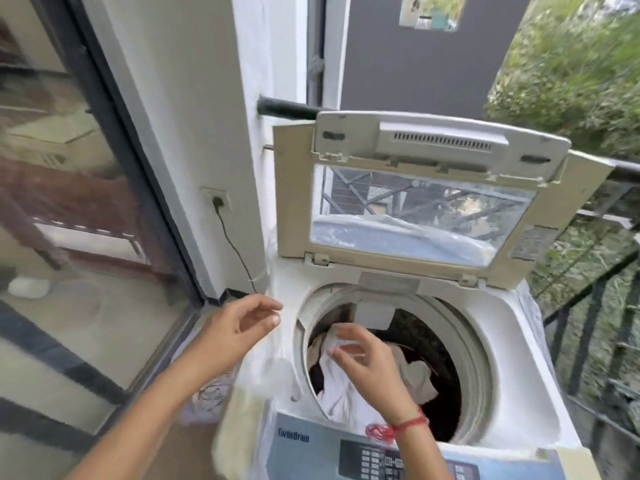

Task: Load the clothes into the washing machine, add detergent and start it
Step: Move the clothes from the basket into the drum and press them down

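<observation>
A white top-loading washing machine point(498, 327) stands in front of me with its lid point(415, 188) folded up and open. Inside the drum lie white and beige clothes point(415, 375) against a dark interior. My right hand point(367, 368) hovers over the drum opening, fingers spread and loosely bent, holding nothing. My left hand point(239, 323) floats to the left of the machine's rim, fingers relaxed and empty. The control panel point(370, 459) with buttons sits at the near edge. No detergent container shows.
A plug and black cord point(221, 216) run down the white wall on the left. A glass sliding door point(86, 202) fills the left side. Black railing point(595, 306) and greenery lie to the right. A patterned bag point(207, 396) lies by the machine's left side.
</observation>
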`<state>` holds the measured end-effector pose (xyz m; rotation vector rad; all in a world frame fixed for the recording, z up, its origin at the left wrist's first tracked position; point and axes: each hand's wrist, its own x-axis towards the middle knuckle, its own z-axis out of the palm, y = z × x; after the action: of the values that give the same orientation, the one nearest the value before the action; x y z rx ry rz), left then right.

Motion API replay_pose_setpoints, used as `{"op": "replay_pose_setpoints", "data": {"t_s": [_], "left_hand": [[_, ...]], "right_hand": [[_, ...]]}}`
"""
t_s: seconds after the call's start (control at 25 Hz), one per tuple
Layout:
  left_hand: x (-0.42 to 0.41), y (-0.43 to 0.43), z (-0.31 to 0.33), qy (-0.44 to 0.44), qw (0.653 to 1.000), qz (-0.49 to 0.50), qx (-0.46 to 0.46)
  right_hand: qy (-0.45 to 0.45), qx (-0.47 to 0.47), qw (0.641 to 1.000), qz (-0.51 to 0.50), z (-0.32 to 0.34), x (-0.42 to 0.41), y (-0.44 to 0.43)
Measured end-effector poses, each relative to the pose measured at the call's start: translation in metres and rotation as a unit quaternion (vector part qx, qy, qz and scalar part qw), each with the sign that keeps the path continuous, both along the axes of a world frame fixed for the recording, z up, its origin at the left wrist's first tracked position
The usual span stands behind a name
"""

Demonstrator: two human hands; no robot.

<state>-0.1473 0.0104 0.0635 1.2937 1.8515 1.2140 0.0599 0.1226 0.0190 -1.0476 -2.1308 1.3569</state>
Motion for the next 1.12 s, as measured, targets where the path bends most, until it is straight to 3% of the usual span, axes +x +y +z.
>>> {"op": "replay_pose_setpoints", "data": {"t_s": [0.24, 0.52, 0.88, 1.12], "left_hand": [[-0.050, -0.051, 0.012, -0.007, 0.997, 0.074, 0.026], [-0.157, -0.103, -0.023, -0.027, 0.989, 0.148, -0.012], [-0.327, -0.183, -0.142, -0.093, 0.958, 0.229, -0.148], [-0.366, -0.145, -0.236, -0.092, 0.947, 0.129, -0.279]], "right_hand": [[0.057, -0.043, 0.996, 0.048, 0.009, -0.069, -0.028], [0.011, -0.042, 0.993, 0.110, 0.003, -0.170, -0.063], [-0.117, -0.107, 0.984, 0.082, -0.067, -0.346, -0.088], [-0.215, -0.145, 0.965, 0.042, -0.170, -0.412, -0.072]]}}
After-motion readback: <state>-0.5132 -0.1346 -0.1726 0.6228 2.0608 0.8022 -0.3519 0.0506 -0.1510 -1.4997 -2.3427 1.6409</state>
